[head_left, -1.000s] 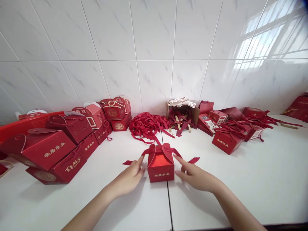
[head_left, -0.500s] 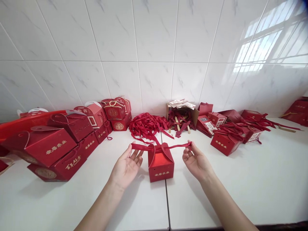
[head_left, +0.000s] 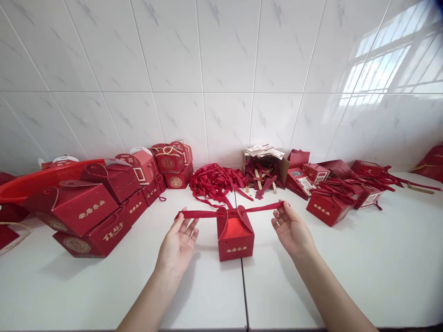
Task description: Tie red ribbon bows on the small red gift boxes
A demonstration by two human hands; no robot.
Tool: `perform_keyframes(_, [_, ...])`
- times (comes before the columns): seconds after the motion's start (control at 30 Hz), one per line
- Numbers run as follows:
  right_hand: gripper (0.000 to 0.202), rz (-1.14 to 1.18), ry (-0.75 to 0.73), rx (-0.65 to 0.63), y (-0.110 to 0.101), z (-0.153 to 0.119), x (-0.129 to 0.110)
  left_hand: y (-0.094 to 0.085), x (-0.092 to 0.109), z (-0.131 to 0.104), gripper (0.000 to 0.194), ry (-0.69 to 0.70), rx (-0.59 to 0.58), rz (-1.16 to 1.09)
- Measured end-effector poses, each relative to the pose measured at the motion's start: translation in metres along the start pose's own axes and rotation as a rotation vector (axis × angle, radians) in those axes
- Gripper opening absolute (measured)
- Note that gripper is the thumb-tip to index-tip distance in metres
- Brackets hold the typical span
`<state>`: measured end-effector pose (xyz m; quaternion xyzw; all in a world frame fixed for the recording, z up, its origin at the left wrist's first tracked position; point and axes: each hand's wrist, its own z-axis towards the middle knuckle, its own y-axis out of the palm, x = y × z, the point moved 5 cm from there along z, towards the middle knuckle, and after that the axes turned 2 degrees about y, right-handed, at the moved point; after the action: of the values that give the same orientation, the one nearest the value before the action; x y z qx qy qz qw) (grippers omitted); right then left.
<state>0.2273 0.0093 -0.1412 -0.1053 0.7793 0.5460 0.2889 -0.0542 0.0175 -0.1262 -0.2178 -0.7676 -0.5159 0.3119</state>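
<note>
A small red box [head_left: 236, 248] with gold lettering stands upright on the white table, its curved top flaps folded inward. A red ribbon [head_left: 200, 214] runs through the top of the box and stretches out to both sides. My left hand [head_left: 178, 244] pinches the ribbon's left end between thumb and fingertips, palm turned up. At the right end, my right hand [head_left: 294, 228] pinches the ribbon the same way, its other fingers loosely curled. Neither hand touches the box itself.
Red boxes [head_left: 92, 233] are stacked at the left beside an orange-red tray [head_left: 44, 177]. Behind lie a ribbon heap [head_left: 216, 182] and an open carton [head_left: 285, 171] of tags. More red boxes [head_left: 323, 208] sit at the right. A tiled wall [head_left: 228, 120] rises behind.
Both hands have moved farther apart, and the ribbon between them is longer and straighter. The whole view has shifted slightly, so the boxes appear a little farther right.
</note>
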Motion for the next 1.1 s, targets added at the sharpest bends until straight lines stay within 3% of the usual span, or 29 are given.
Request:
perform_keyframes(0.13, [0.017,-0.152,-0.216,-0.076,0.016,-0.004,-0.021,0.013,0.019,0.003,0.017,0.095,-0.056,-0.010])
perform_keyframes(0.3, [0.019,-0.377,-0.496,-0.172,0.049,-0.012,-0.047,0.048,0.043,0.004,0.013,0.218,-0.247,0.034])
perform_keyframes(0.43, [0.022,-0.519,-0.621,-0.252,0.074,-0.012,-0.053,0.073,0.048,0.005,0.014,0.226,-0.339,0.124])
perform_keyframes(0.67, [0.023,-0.642,-0.625,-0.313,0.097,-0.013,-0.050,0.091,0.054,0.001,0.015,0.267,-0.377,0.165])
perform_keyframes(0.93, [0.022,-0.510,-0.619,-0.485,0.123,-0.025,-0.061,0.120,0.071,-0.022,0.018,0.519,-0.569,0.290])
perform_keyframes(1.1, [0.012,-0.518,-0.583,-0.623,0.145,-0.038,-0.064,0.143,0.071,-0.035,0.024,0.518,-0.699,0.417])
